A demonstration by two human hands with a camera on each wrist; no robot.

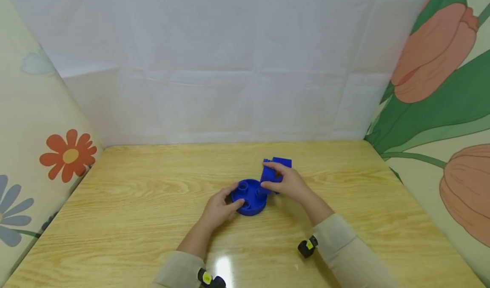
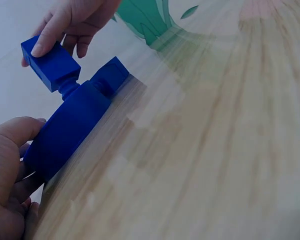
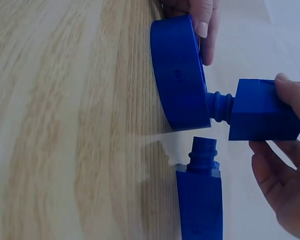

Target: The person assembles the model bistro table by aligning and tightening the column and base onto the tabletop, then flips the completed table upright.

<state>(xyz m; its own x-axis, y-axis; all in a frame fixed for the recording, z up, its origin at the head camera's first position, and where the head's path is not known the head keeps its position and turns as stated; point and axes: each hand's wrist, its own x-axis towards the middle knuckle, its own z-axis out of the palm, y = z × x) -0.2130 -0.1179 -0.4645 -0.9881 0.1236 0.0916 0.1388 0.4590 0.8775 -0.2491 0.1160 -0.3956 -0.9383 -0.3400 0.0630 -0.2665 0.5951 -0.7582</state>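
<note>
A round, shallow blue base with tube-like sockets inside sits on the table. My left hand grips its left side, thumb over the rim and fingers along the outer wall. The right hand pinches a square blue block between thumb and fingers. From this block a ribbed peg points down at the base's right side; its tip is hidden behind the rim in the right wrist view. Beside the base, a second blue block with a similar ribbed peg lies on the table, partly behind my right hand in the head view.
The wood-grain table backs onto a white sheet. Flower-patterned panels stand along both sides. Each sleeve cuff carries a small black camera.
</note>
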